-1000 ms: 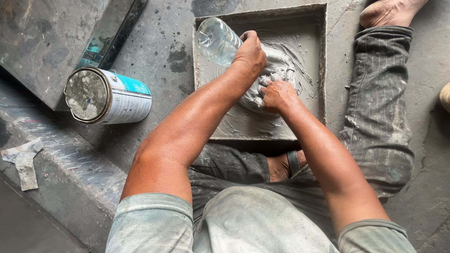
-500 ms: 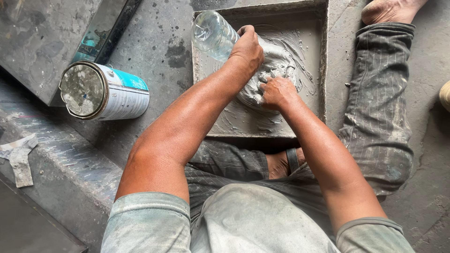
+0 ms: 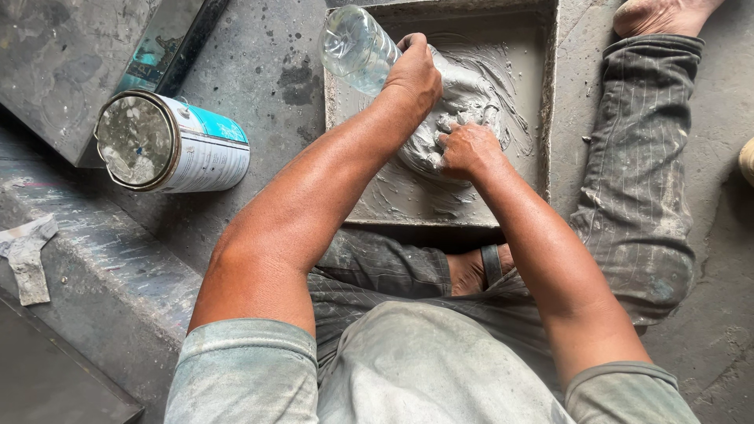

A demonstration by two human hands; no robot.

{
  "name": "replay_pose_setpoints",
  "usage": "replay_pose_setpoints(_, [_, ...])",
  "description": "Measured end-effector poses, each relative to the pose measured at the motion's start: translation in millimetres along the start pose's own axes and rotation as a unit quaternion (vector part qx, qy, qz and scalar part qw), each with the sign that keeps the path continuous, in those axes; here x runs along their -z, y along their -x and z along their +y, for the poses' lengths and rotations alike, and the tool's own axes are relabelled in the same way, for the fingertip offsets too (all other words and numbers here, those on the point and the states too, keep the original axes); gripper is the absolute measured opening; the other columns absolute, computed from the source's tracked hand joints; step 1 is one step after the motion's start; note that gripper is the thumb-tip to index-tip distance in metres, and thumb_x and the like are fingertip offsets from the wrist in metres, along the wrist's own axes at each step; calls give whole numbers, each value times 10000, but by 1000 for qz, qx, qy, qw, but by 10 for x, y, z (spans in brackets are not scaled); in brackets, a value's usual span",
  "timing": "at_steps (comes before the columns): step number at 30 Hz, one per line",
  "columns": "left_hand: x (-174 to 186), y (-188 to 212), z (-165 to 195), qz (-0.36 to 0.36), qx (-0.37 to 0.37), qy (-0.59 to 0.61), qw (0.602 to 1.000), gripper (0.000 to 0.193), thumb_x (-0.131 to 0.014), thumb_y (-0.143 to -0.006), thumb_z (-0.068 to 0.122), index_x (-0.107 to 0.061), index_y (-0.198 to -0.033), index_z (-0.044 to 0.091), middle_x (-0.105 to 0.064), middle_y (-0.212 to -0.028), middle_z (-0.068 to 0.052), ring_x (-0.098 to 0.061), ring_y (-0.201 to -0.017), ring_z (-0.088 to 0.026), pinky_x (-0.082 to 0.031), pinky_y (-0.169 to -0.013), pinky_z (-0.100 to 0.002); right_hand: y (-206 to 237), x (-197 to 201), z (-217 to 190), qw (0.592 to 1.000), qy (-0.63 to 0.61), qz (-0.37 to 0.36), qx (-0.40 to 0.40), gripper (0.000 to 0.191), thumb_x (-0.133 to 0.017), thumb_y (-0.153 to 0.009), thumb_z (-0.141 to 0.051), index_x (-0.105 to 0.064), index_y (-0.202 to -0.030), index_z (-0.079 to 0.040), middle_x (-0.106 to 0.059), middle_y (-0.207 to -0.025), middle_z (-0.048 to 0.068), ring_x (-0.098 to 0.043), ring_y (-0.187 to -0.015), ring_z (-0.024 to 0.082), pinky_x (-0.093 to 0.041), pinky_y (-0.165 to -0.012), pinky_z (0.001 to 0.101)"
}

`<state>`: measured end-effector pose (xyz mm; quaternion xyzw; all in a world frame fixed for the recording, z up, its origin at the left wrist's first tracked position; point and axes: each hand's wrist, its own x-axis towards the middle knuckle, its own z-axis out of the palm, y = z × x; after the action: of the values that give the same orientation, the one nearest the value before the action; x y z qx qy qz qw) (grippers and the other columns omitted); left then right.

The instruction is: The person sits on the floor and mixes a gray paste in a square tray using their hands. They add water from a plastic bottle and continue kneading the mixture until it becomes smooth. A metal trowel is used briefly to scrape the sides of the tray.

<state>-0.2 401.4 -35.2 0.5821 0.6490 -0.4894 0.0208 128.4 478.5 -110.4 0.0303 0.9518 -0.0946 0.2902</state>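
My left hand [image 3: 415,74] grips a clear plastic bottle [image 3: 357,47], tipped on its side over a square grey tray [image 3: 542,94] smeared with wet grey paste. My right hand [image 3: 469,145] presses its fingers into a lump of grey paste [image 3: 463,94] in the middle of the tray, and the fingers are coated with it. The bottle's neck is hidden behind my left hand. Both forearms reach forward over my folded legs.
A white and teal tin can [image 3: 177,143] lies on its side at the left on the grey floor. A dark slab [image 3: 63,63] rests at the top left, with a raised step [image 3: 94,275] and a scrap of paper [image 3: 27,255] below. My foot [image 3: 660,16] shows at the top right.
The bottle has tilted a little further over the tray. My right hand has kept kneading the paste in nearly the same spot.
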Motion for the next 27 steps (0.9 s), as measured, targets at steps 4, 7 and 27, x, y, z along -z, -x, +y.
replay_pose_setpoints(4, [-2, 12, -11, -3, -6, 3, 1000, 245, -675, -921, 307, -784, -1060, 138, -757, -840, -33, -654, -859, -222, -434, -785, -445, 4, 10, -9, 1000, -3, -6, -8, 519, -609, -844, -253, -646, -1362, -246, -633, -1290, 129, -631, -1179, 307, -496, -1015, 515])
replay_pose_setpoints(7, [-10, 4, -7, 5, 2, -6, 1000, 234, -681, -918, 290, -790, -1052, 133, -761, -833, -34, -660, -846, -213, -433, -777, -444, 11, 19, -20, 1000, -2, -9, -10, 531, -608, -839, -241, -641, -1369, -251, -623, -1308, 123, -626, -1185, 305, -494, -1023, 514])
replay_pose_setpoints(27, [-69, -68, 29, 18, 16, 5, 1000, 235, -672, -911, 306, -795, -1033, 146, -762, -826, -44, -666, -849, -221, -435, -793, -454, 59, 35, -32, 1000, 10, -9, -1, 495, -620, -912, -396, -632, -1372, -212, -608, -1303, 118, -617, -1164, 313, -503, -987, 514])
